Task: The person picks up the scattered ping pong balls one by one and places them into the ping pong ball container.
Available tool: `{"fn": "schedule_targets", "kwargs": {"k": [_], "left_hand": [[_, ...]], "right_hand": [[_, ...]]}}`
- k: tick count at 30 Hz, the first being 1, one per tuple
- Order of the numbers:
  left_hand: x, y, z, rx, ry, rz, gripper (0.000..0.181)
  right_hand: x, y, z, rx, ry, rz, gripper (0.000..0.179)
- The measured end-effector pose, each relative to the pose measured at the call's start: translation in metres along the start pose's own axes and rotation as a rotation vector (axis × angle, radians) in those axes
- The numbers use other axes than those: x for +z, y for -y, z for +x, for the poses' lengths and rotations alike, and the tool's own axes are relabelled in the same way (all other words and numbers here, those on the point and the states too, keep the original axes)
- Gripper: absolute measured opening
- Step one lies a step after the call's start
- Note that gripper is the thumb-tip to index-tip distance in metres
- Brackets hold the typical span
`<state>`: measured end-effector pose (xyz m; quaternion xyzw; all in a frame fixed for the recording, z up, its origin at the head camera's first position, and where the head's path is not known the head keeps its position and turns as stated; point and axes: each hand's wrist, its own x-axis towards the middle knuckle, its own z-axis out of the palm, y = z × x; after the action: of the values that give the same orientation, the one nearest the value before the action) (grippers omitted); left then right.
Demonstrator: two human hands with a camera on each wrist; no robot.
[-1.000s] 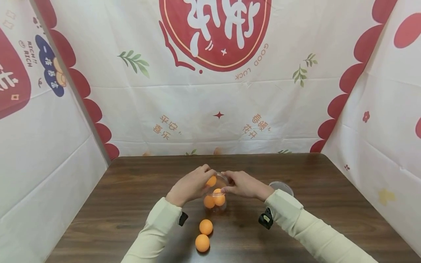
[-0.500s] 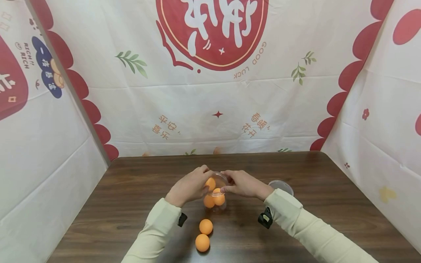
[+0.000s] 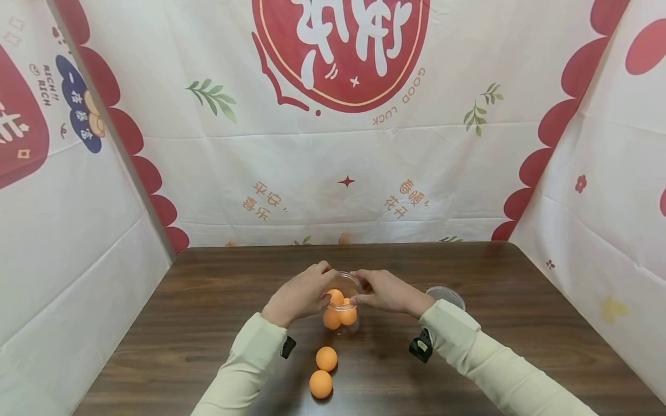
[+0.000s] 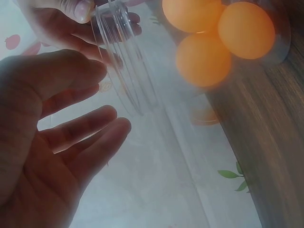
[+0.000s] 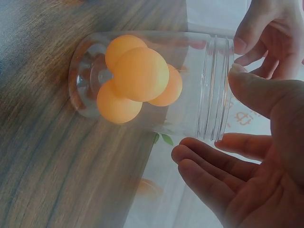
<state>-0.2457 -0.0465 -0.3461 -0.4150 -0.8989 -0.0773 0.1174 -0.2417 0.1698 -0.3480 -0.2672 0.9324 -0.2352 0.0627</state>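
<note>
A clear, wide-mouthed plastic jar (image 3: 343, 331) stands on the table with several orange ping-pong balls (image 5: 141, 75) inside. My right hand (image 3: 387, 291) grips the jar's threaded rim (image 5: 214, 90) from the right, thumb on the near side and fingers around the far side. At the opposite side of the mouth is my left hand (image 3: 300, 294), fingers extended and parted, holding nothing. In the left wrist view its fingertips (image 4: 119, 127) are right by the rim. Two more orange balls (image 3: 326, 359) (image 3: 321, 384) lie in front of the jar.
A round, clear lid (image 3: 446, 297) lies on the brown wooden table (image 3: 218, 346), partly behind the right forearm. White printed cloth (image 3: 312, 156) hangs along the back and both sides of the table.
The ball at the left hand's fingers has dropped from the jar's mouth onto the other balls inside. The left hand has let it go; both hands remain near the rim.
</note>
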Motion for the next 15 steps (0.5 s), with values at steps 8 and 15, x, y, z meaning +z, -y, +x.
{"fn": "schedule_targets", "kwargs": {"k": [8,15], "left_hand": [[-0.004,0.001,-0.005,-0.002,-0.017,-0.002,0.031],[-0.007,0.008,-0.013,-0.017,-0.041,-0.019,0.026]], "right_hand": [[0.0,0.0,0.0,-0.009,0.0,0.016,0.058],[0.001,-0.002,0.0,-0.028,-0.019,0.016,0.06]]}}
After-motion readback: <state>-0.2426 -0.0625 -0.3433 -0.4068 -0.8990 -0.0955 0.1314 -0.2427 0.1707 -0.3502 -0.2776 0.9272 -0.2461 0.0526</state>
